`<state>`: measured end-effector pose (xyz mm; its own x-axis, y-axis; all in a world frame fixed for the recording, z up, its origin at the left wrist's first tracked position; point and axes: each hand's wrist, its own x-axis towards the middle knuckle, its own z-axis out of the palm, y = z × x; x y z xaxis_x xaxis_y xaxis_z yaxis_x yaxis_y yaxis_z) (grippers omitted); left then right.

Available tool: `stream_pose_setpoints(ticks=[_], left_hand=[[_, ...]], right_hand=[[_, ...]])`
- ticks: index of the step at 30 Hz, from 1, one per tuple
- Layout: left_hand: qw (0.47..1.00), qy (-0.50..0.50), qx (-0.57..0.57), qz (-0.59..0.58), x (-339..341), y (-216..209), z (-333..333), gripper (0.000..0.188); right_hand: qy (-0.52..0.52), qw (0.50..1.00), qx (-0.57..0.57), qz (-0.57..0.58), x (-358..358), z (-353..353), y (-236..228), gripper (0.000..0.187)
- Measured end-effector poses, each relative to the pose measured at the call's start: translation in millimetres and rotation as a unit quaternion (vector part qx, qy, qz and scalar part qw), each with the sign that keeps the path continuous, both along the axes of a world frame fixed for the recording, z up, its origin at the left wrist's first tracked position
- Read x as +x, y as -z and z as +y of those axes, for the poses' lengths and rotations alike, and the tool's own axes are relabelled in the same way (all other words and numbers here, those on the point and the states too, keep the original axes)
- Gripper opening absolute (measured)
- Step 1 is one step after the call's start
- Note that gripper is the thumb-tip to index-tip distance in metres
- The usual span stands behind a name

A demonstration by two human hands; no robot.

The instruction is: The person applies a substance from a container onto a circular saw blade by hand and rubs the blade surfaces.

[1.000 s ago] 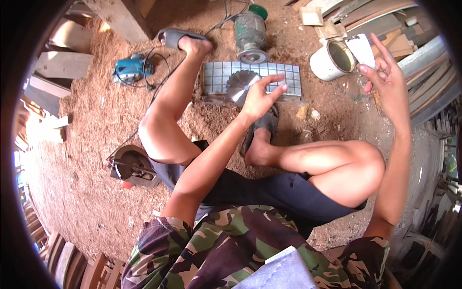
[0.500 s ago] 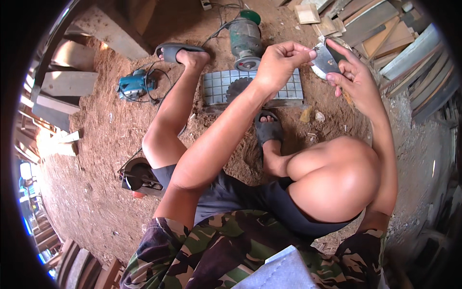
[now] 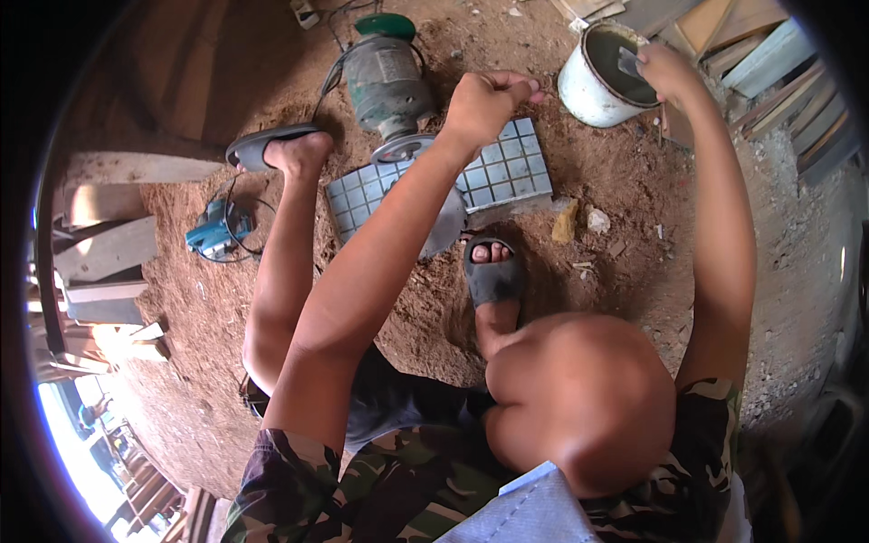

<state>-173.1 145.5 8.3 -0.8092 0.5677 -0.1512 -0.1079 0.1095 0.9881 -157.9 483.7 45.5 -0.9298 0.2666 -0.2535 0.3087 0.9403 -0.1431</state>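
My right hand (image 3: 668,74) grips a flat metal blade (image 3: 629,61) and holds it down inside the mouth of a white bucket (image 3: 584,93) with murky liquid in it. Its lower part is hidden in the bucket. My left hand (image 3: 493,107) hovers over a tiled slab (image 3: 507,167), its fingers curled together with nothing visible in them. Beneath my left forearm, a round saw blade (image 3: 445,226) lies partly covered at the slab's near edge. A green-grey motor (image 3: 387,86) with a grinding disc (image 3: 404,148) stands just beyond the slab.
A blue power tool (image 3: 217,231) with a looped cord lies left of my outstretched leg. Wood offcuts (image 3: 769,63) are piled at the far right, more boards (image 3: 104,258) at the left. My sandalled foot (image 3: 493,271) rests on sawdust-covered ground, near a yellowish lump (image 3: 565,222).
My right hand has carried the blade away from my left hand and into the bucket. My left hand has let go of it and moved slightly left. The view has shifted.
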Motion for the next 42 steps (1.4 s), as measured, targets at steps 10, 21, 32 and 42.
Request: stream_pose_setpoints(ticks=[10,21,32,42], left_hand=[[0.933,0.084,0.161,-0.309,-42,36,24,0.045],[0.934,0.087,0.106,-0.330,-40,53,74,0.039],[0.705,0.050,-0.445,0.549,-65,45,51,0.051],[0.869,0.082,-0.344,0.346,15,3,-61,0.037]], right_hand=[[-0.073,0.994,-0.038,-0.068,-85,66,109,0.022],[0.069,0.863,-0.500,0.021,-18,-70,-42,0.014],[0.058,0.926,-0.341,0.152,33,-128,-35,0.020],[0.035,0.965,-0.254,0.043,78,-183,150,0.026]])
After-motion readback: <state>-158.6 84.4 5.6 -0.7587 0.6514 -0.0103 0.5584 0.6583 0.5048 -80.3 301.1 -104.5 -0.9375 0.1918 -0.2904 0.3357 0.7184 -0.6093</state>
